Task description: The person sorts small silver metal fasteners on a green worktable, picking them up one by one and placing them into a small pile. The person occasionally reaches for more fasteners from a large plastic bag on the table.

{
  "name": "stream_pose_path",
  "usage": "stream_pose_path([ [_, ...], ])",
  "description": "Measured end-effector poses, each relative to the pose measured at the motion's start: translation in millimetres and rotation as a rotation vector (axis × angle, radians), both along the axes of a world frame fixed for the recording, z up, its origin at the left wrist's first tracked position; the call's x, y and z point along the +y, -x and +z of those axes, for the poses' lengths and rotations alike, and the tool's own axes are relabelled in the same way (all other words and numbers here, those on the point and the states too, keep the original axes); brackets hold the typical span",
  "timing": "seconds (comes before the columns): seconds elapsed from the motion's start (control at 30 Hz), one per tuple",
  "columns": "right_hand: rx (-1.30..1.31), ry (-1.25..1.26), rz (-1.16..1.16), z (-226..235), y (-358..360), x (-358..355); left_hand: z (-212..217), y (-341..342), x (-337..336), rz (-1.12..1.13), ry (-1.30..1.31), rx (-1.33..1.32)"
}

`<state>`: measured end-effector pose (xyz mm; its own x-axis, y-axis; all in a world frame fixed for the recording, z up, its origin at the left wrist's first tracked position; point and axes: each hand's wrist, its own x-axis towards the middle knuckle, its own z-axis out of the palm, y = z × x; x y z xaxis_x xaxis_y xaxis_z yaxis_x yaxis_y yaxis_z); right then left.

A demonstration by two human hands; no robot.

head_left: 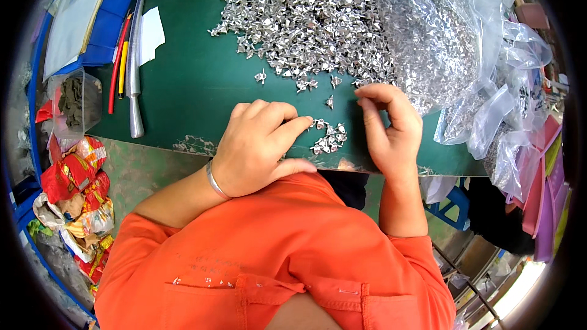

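My left hand [260, 137] rests at the table's near edge, thumb and index finger apart. Its index fingertip reaches a small cluster of shiny metal pieces [330, 139], and nothing shows in its grasp. On the right, my right hand [394, 131] is raised by the near side of a large heap of the same small metal pieces [306, 21]. Its thumb and index tips are drawn close together; whether a piece sits between them is too small to make out. A few loose pieces [330, 102] lie between the heap and the cluster.
A clear plastic bag [434, 36] covers the heap's right side. At the left of the green table [183, 85] lie a metal rod-like tool [135, 85], red and yellow pens [122, 67], torn white paper [151, 35] and a clear container [82, 104]. Crumpled red packaging [79, 174] lies below.
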<state>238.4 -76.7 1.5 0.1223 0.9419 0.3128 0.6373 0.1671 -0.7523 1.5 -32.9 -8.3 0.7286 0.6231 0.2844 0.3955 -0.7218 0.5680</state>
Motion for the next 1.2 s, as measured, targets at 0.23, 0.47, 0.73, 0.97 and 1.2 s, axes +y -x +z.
stream_pose_path([
  [0.23,-0.119,-0.06,0.295,-3,12,12,-1,-2,-4,-0.029,-0.032,0.009],
  [0.47,-0.007,-0.052,0.018,2,-10,-2,3,-2,-6,0.003,-0.01,0.027],
  [0.73,-0.014,0.024,-0.002,-6,6,-2,0,-4,-7,0.032,-0.028,0.025],
  [0.97,-0.117,0.013,0.047,-9,11,3,0,-4,-7,0.036,-0.025,0.017],
  [1.2,-0.138,-0.138,0.269,-4,5,2,1,-3,-6,0.03,0.0,0.012],
])
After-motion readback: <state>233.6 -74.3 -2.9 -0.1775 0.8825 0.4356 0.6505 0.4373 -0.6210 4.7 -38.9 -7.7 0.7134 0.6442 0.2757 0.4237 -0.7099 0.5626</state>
